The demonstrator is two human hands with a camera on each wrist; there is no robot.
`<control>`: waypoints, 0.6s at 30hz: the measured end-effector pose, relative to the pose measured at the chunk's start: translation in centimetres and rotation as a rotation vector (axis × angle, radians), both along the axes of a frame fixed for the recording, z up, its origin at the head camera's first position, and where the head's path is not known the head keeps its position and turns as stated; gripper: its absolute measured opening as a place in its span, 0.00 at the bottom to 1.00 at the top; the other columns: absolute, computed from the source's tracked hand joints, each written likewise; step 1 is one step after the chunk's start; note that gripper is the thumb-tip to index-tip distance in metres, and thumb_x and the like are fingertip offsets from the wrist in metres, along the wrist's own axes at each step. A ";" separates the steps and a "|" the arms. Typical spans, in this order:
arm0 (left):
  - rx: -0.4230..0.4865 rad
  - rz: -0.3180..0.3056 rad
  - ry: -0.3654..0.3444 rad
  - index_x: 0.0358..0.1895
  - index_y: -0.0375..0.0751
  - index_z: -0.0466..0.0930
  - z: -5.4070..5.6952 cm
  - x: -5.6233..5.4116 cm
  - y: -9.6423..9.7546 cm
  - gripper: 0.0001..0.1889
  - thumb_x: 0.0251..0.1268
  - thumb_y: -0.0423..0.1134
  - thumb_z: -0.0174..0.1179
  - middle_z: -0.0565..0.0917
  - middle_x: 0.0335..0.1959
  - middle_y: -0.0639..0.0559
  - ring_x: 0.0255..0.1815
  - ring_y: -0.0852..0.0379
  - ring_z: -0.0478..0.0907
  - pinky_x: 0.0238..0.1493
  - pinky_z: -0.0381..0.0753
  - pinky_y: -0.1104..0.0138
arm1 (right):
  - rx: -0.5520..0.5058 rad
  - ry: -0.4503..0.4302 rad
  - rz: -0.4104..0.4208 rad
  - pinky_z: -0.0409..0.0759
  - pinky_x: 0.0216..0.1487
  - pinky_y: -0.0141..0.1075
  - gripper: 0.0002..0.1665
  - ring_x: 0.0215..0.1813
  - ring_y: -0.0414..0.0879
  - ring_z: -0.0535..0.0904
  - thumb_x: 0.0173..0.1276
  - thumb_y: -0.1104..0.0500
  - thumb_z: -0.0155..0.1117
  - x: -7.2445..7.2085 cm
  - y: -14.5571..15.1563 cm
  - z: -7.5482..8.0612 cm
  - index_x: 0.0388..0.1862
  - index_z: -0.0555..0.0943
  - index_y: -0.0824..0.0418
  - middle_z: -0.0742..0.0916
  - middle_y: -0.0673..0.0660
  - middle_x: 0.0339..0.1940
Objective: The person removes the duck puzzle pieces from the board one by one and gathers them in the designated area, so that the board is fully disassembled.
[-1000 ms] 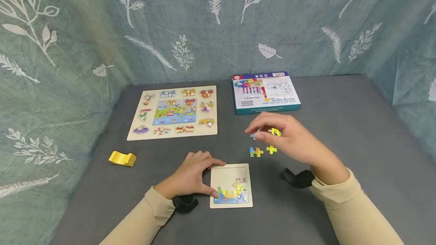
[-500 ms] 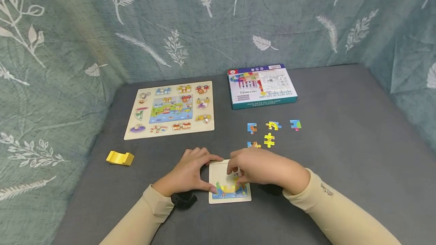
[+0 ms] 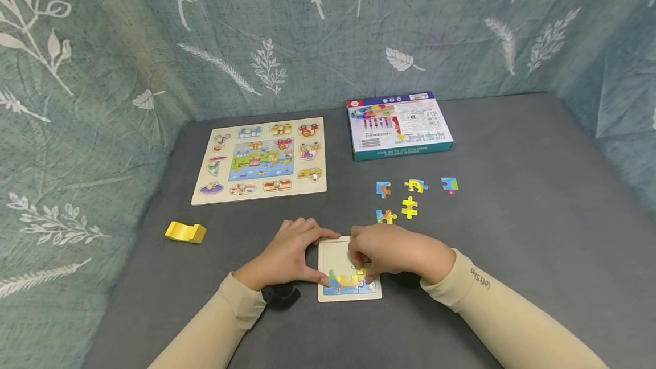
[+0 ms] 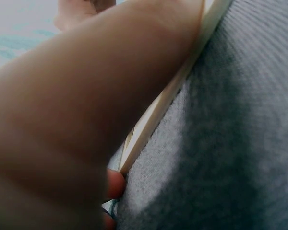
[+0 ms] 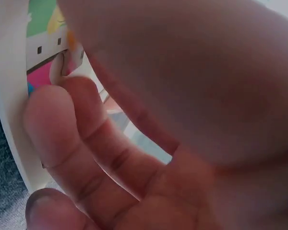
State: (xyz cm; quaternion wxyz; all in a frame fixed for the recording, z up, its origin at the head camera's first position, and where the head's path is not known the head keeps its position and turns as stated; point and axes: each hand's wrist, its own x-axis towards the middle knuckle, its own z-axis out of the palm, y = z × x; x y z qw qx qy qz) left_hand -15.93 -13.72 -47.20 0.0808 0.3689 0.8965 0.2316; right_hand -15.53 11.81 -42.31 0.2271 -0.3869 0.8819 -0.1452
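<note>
**Pale Square Wooden Puzzle Tray [image 3: 349, 297]: Handling and Appearance**

Handling: The tray should be light, stiff and flat, and may slide on the dark grey surface [image 3: 538, 232] if pushed sideways. Hold it by the rim at opposite edges. The interlocking printed pieces [image 3: 347, 282] seated in it are probably thin and rigid; take each by its edges, as the knobs could chip.

Location: The tray lies on the surface between both hands. The left hand [image 3: 291, 252] steadies its left side, grip spread, thumb at the lower left, index finger at the top-left corner. The right hand [image 3: 394, 249] covers its right side, fingers bent; whether this grip pinches a piece cannot be told.

Appearance: The upper left recess is bare; blue, yellow and green printing fills the bottom. Five loose multicoloured jigsaw pieces [image 3: 409, 208] lie beyond it.
</note>
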 end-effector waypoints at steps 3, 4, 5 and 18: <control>-0.005 0.003 -0.008 0.69 0.54 0.80 0.1 0.0 0.1 0.46 0.42 0.63 0.83 0.69 0.38 0.64 0.38 0.62 0.62 0.48 0.58 0.56 | -0.009 -0.024 -0.007 0.75 0.36 0.34 0.22 0.31 0.39 0.73 0.52 0.59 0.88 -0.1 0.0 0.0 0.35 0.79 0.52 0.75 0.46 0.34; -0.006 0.004 -0.011 0.69 0.54 0.80 0.1 0.0 0.1 0.46 0.42 0.63 0.83 0.69 0.38 0.64 0.38 0.62 0.62 0.48 0.58 0.56 | -0.005 -0.030 -0.014 0.75 0.36 0.35 0.23 0.32 0.40 0.73 0.52 0.59 0.88 -0.1 -0.1 0.0 0.38 0.79 0.52 0.76 0.47 0.34; -0.007 0.004 -0.012 0.69 0.54 0.80 0.1 0.0 0.1 0.46 0.42 0.63 0.83 0.69 0.38 0.64 0.38 0.62 0.62 0.48 0.58 0.56 | -0.002 -0.037 -0.021 0.75 0.37 0.35 0.24 0.33 0.39 0.73 0.53 0.59 0.88 -0.1 -0.1 -0.1 0.40 0.79 0.52 0.76 0.47 0.34; -0.016 0.008 -0.009 0.69 0.55 0.80 -0.2 -0.2 0.0 0.45 0.43 0.65 0.82 0.69 0.38 0.63 0.39 0.61 0.62 0.48 0.58 0.55 | 0.028 -0.038 -0.046 0.73 0.34 0.35 0.20 0.30 0.41 0.72 0.53 0.57 0.88 0.0 -0.3 0.0 0.30 0.80 0.49 0.73 0.46 0.33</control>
